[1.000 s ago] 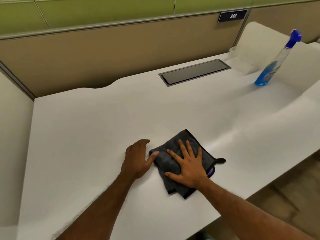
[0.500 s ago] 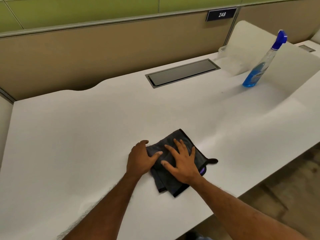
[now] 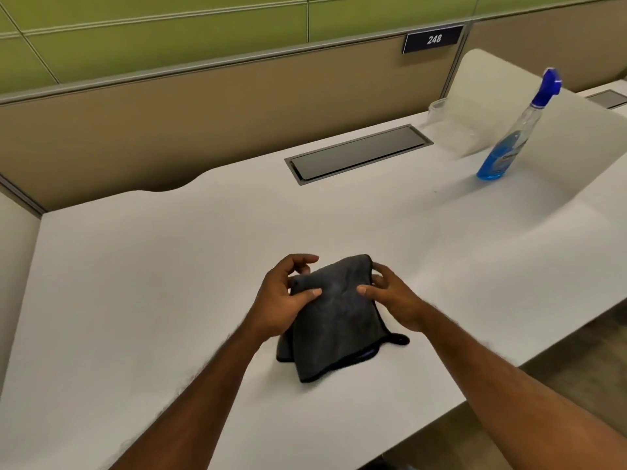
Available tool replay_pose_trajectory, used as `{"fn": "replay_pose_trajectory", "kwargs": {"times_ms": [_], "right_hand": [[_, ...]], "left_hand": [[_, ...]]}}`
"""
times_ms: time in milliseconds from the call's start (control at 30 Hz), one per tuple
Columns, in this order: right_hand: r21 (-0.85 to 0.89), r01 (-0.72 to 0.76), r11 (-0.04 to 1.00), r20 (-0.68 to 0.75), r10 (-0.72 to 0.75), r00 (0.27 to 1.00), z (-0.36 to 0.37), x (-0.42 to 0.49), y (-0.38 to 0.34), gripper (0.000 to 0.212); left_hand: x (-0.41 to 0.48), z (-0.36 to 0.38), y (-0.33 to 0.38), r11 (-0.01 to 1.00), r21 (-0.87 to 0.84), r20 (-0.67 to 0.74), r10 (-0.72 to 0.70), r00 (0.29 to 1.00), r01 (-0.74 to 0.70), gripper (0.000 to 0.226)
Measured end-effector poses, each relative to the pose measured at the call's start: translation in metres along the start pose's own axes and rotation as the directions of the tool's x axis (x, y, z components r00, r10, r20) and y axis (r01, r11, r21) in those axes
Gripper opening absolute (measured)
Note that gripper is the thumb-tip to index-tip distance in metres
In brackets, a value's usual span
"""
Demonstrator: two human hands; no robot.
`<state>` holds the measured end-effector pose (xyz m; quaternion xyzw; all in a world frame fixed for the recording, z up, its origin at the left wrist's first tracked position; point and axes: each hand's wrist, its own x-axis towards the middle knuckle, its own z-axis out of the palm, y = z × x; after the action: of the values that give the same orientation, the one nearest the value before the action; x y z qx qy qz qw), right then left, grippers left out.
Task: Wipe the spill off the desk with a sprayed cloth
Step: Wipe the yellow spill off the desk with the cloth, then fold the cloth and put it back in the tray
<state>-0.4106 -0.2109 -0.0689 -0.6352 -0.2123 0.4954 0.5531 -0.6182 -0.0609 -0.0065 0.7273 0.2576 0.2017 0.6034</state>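
A dark grey folded cloth point(image 3: 336, 323) lies on the white desk point(image 3: 169, 266) near its front edge. My left hand point(image 3: 285, 300) grips the cloth's far left corner between thumb and fingers. My right hand point(image 3: 390, 296) pinches the far right edge. The far edge of the cloth is lifted off the desk while the near part rests on it. A spray bottle point(image 3: 509, 144) with blue liquid and a blue trigger head stands at the far right. No spill shows on the desk.
A dark metal cable hatch point(image 3: 359, 154) is set into the desk at the back. A clear plastic container point(image 3: 458, 127) sits beside a white divider point(image 3: 509, 96) at the right. A beige partition point(image 3: 203, 113) bounds the back; the floor drops off at the right front.
Both hands lay flat on the cloth before; now they have curled and gripped its far edge, lifting that edge off the desk.
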Motion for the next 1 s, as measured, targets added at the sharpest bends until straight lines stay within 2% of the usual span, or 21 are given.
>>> {"fn": "replay_pose_trajectory", "kwargs": {"times_ms": [100,200,333,467,567,700,800,900,1000], "right_hand": [[0.204,-0.055,0.977,0.189,0.016,0.982,0.003,0.002,0.0,0.062],[0.194,-0.076,0.978,0.231,0.03,0.973,0.014,0.005,-0.007,0.059],[0.139,0.014,0.99,0.157,-0.036,0.987,0.026,0.004,-0.027,0.05],[0.141,0.189,0.972,0.009,-0.193,0.981,0.031,-0.008,-0.058,0.044],[0.059,0.283,0.957,-0.101,-0.277,0.956,0.032,-0.017,-0.084,0.049],[0.001,0.324,0.946,-0.183,-0.319,0.93,0.026,-0.024,-0.106,0.044],[-0.001,0.318,0.948,-0.206,-0.312,0.928,0.012,-0.026,-0.111,0.038],[-0.012,0.312,0.95,-0.238,-0.306,0.922,-0.013,-0.028,-0.11,0.035],[0.007,0.291,0.957,-0.271,-0.279,0.921,-0.047,-0.027,-0.108,0.032]], "left_hand": [[0.01,-0.007,0.028,0.993,-0.083,0.019,0.08,0.997,-0.078,0.05],[0.018,-0.019,0.047,0.986,-0.122,-0.017,0.109,0.994,-0.111,0.049],[0.028,-0.039,0.056,0.976,-0.207,-0.166,0.036,0.985,-0.071,0.049],[0.041,-0.051,0.054,0.953,-0.297,-0.355,-0.17,0.919,0.061,0.039],[0.047,-0.048,0.049,0.924,-0.319,-0.306,-0.312,0.899,0.212,0.037],[0.047,-0.032,0.032,0.902,-0.329,-0.085,-0.324,0.942,0.28,0.055],[0.05,-0.014,0.014,0.909,-0.258,0.036,-0.33,0.943,0.328,0.072],[0.059,0.013,0.007,0.91,-0.226,0.028,-0.35,0.936,0.347,0.093],[0.073,0.036,0.005,0.937,-0.19,-0.106,-0.316,0.943,0.292,0.096]]}}
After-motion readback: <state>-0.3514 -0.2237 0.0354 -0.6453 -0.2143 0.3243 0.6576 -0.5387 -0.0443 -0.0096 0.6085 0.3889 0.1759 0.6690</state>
